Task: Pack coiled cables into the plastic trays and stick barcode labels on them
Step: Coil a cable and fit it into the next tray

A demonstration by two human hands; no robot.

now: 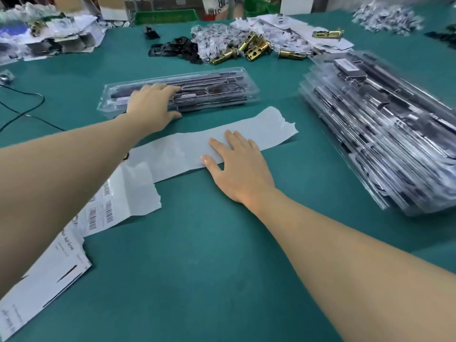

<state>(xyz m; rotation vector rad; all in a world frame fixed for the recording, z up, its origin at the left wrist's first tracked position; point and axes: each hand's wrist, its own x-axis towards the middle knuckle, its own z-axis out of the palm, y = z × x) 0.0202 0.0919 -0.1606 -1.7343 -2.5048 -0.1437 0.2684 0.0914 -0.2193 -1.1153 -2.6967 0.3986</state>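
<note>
Take the clear plastic tray [222, 87], lying across the worktop [197, 243] under the flat, spread-fingered left grip [153, 104], by its long rims, as probably light, flexy and slippery, with the right grip [237, 169] likewise flat and uncurled on the label strip [261, 128] just beside it.

Green table mat [222, 255] | brass latches [254, 49], 1 o'clock | flat black plates [172, 49], 12 o'clock | thin black cord [24, 114], 9 o'clock | green crate [165, 17], far 12 o'clock
</note>
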